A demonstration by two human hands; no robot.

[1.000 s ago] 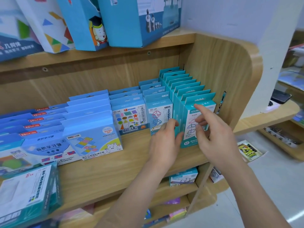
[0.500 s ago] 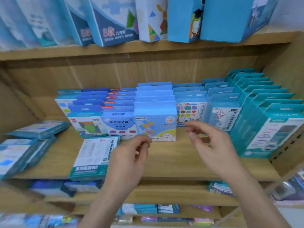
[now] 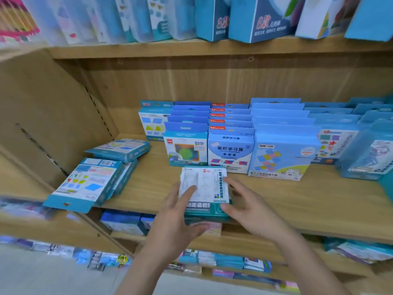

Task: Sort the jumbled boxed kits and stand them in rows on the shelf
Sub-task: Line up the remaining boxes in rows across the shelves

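Boxed kits [image 3: 89, 184] piled flat, shelf [image 3: 148, 182] left. L hand [image 3: 180, 211] fingers straight, resting on white-teal kit box [image 3: 204, 186] lying flat at front edge; R hand [image 3: 248, 207] fingers loose, uncurled, touching its right side. Standing kit rows [image 3: 231, 145] behind.

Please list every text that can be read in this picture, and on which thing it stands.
"面积学习器", "3": standing blue-white box.
"8款": tall blue box on the upper shelf.
Other print, also on the flat box, is too blurred to read.
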